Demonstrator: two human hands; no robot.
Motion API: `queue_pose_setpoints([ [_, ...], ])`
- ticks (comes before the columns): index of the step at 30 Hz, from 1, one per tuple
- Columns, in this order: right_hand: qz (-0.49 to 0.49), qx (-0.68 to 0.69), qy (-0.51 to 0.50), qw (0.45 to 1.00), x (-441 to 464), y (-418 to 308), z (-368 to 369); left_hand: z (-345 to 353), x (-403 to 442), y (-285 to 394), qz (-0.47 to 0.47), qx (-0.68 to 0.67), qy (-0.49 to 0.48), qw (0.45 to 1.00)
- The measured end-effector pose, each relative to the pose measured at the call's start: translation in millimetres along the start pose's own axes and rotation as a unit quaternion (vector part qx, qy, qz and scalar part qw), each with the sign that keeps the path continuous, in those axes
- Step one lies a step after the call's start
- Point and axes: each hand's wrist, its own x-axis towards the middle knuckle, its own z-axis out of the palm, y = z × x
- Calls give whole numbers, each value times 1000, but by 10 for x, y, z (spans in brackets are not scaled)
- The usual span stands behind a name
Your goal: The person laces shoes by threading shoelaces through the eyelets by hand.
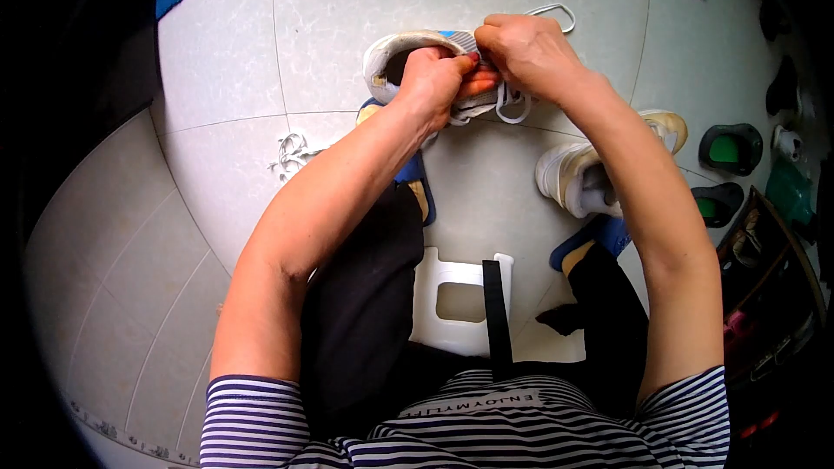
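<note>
A white sneaker (377,63) with a grey-striped and blue patch is in front of me, its opening to the left and its toe mostly hidden by my hands. My left hand (439,78) grips the sneaker at its tongue and lacing, thumb and fingers closed there. Close beside it, my right hand (532,50) is closed in a pinch on a white shoelace (565,16), which loops out behind the knuckles. Another lace loop (514,116) hangs from the sneaker's near side. The fingertips of my right hand are partly hidden.
A second white sneaker (563,175) stands by my right forearm. A bunch of white laces (294,153) lies on the tiled floor at left. Blue slippers (569,247) are on my feet. A white stool (426,304) is between my legs. Black-and-green shoes (731,132) and a rack are right.
</note>
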Motion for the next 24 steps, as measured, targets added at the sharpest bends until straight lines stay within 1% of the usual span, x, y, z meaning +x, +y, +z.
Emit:
queue_pose_setpoints([
  [2,-16,-14,0,1000,-5,11,5,-6,11,-16,4,-4,-4,1000],
  [4,-2,35,-8,999,-57,40,21,-16,15,-23,-5,-8,-15,1000],
  [5,-3,35,-9,999,-92,60,44,-22,21,-24,-11,-10,-22,1000],
  [7,13,124,27,992,-157,71,83,-24,37,-20,-16,-12,-23,1000],
  [8,13,124,26,992,-167,67,99,-30,37,-22,-20,-13,-25,999],
  [11,4,112,49,993,-185,48,112,-59,30,-29,-17,-17,-35,999],
  [13,27,104,56,993,-171,27,128,-68,36,-34,-16,-21,-37,999],
  [17,36,82,53,995,-128,-1,104,-74,34,-53,-8,-21,-37,999],
  [19,38,72,-5,997,-70,-21,48,-69,33,-56,-7,-16,-35,999],
  [20,38,71,-5,997,-35,-56,16,-69,30,-55,-4,-12,-33,999],
  [22,32,-12,-55,998,28,-127,-28,-76,17,-46,-1,2,-39,999],
  [24,19,-20,-59,998,51,-129,-7,-82,7,-40,1,17,-45,999],
])
